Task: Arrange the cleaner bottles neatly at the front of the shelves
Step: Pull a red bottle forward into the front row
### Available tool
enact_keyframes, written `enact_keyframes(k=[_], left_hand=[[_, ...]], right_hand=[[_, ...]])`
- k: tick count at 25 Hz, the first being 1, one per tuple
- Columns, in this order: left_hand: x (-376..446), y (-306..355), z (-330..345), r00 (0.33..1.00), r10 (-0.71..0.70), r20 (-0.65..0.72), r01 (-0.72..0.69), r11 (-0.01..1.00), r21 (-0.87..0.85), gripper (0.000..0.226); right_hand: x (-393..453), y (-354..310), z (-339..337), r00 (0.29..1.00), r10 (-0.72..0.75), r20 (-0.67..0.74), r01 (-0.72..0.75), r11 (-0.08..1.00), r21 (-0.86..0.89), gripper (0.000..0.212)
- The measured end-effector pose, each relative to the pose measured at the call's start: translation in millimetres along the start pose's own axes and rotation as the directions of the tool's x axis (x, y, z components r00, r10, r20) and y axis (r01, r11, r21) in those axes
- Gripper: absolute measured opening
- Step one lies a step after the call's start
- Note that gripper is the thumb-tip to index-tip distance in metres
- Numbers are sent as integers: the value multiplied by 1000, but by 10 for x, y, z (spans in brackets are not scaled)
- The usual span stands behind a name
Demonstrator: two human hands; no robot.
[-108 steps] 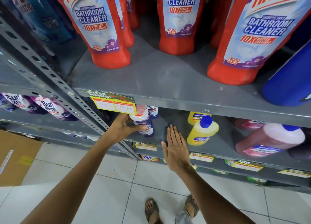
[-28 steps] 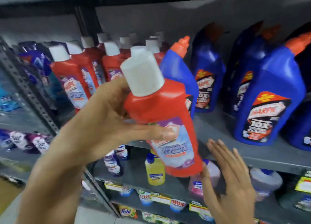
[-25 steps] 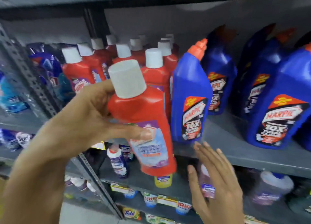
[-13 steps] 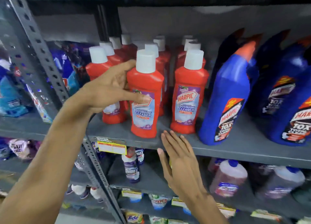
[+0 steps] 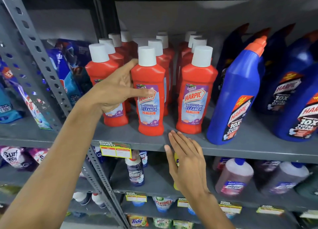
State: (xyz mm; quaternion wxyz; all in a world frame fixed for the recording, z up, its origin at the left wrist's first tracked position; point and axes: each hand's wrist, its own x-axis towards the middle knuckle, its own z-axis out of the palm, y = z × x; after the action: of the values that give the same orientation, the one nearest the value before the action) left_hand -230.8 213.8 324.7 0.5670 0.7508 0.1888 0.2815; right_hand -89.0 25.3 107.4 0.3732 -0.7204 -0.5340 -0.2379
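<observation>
Our left hand (image 5: 117, 89) is wrapped around the middle red plastic bathroom-cleaner bottle with a white screw cap (image 5: 149, 98), thumb across its purple and white label and fingers curled behind its left shoulder. The bottle stands upright on the grey metal shelf (image 5: 240, 148), long axis vertical, base near the front lip and label facing us. It sits nearer the lip than the red bottle to its left (image 5: 105, 84), and about level with the red bottle to its right (image 5: 196, 98). Our right hand (image 5: 187, 161) holds nothing; it is flat with fingers together, fingertips at the shelf edge just right of the held bottle's base. The held bottle lies straight ahead of the left hand, which is the nearer one; we judge the next move turns on squaring its base against the front edge. The bottles are smooth, glossy, flat-sided plastic with waisted necks. Tall blue bottles with orange angled spouts (image 5: 235, 94) stand to the right.
</observation>
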Motion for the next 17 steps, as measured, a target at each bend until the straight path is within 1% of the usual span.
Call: enact_keyframes(k=[4,7,8,9,11,12,13,15,16,17], left_hand=[[-44,-5,6,1000,-25,-7,25,1000,3,93],[-92,33,64,996,-59,-72,62,998,29,95],[-142,44,82,993,-70,-96,76,996,52,100],[-227,41,88,990,-81,-120,93,991,100,110],[-541,23,100,971,-88,-223,151,948,281,134],[-740,6,138,956,-54,-287,166,910,381,137],[-947,-23,215,935,15,-354,157,878,452,133],[-1220,-133,598,866,185,-465,90,856,508,104],[-1258,-182,890,839,271,-472,4,864,503,83],[-1229,-227,1232,830,339,-443,-95,868,487,64]], right_hand=[[5,13,6,1000,1,-3,0,1000,11,39],[8,-3,-5,1000,10,5,-10,1000,18,39],[12,-6,-13,1000,11,5,-11,1000,28,39],[4,0,-28,1000,9,3,-9,998,56,39],[-82,48,-102,1000,-6,-24,11,984,176,37],[-168,113,-174,998,-23,-55,36,971,238,36],[-267,198,-276,995,-43,-90,66,957,281,38],[-429,457,-558,988,-55,-144,97,948,304,42],[-462,617,-719,986,-30,-164,78,952,297,43],[-463,794,-878,983,9,-184,44,960,277,40]])
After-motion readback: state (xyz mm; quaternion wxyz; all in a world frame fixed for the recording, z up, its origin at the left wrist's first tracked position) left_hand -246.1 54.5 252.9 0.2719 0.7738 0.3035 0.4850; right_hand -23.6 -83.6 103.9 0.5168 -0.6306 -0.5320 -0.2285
